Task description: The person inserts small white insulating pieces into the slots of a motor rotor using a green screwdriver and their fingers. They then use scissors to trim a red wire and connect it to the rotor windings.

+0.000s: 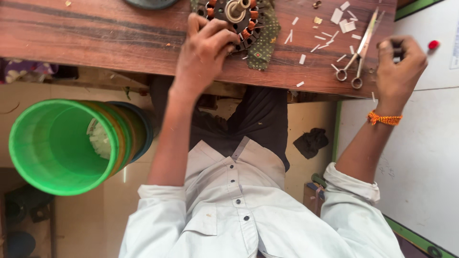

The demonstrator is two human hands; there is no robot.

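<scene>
Fig. — Head view, looking down past the person's pale buttoned shirt (239, 205) to a dark-grained wooden bench (95, 38). Left hand (203, 52) rests on the rim of a round motor stator (234, 19), fingers curled narrow and pinching at the slots nearest the body; what sits betw. the fingertips is too small to tell. Stator lies at the bench's far edge, partly cut off by the frame, on a patterned green cloth (263, 43); it shows copper-orange windings in a ring, a dark laminated core and a pale metal shaft at centre. Right hand (399, 64), w/ an orange thread band at the wrist, is well apart to the right, over the bench end, fingers bunched closed; whether it grips anything cannot be told. Just beside it lie slim steel scissors (358, 48), blades shut, loops toward the body. White paper slips (342, 16), stiff-looking and cut to short strips, are scattered betw. stator and scissors. Judged step: seating insulation at a slot. To do it well, steady the core w/ the palm, press along the slot and not across the wire, keep nails off the enamel. Below the bench, left: stacked plastic buckets (57, 143), outermost bright green, smooth and glossy, lying on their sides.
</scene>
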